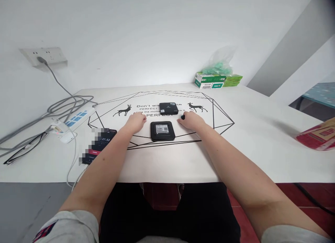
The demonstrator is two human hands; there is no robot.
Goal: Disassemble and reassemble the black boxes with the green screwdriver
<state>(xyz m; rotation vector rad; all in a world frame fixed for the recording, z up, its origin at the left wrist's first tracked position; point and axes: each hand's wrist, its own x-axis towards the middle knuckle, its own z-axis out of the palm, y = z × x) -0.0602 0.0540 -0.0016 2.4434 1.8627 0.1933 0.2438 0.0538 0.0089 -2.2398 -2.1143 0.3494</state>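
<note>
On the white table lies a black square tray-like case (162,131) with a white label inside. Behind it is a flatter black box (168,108) with small stickers, lying over the printed lettering. My left hand (136,122) rests on the table left of the case, its fingers curled in; whether anything is inside them is hidden. My right hand (191,120) is to the right of the case, fingers closed around a small dark object (182,117) of which only the end shows. Neither hand touches the case or the box.
At the left are a phone (103,143), a power strip (78,120), coiled grey cables and glasses (24,148). Green and white boxes (210,81) with a plastic bag stand by the wall. A red package (318,135) is at the right edge.
</note>
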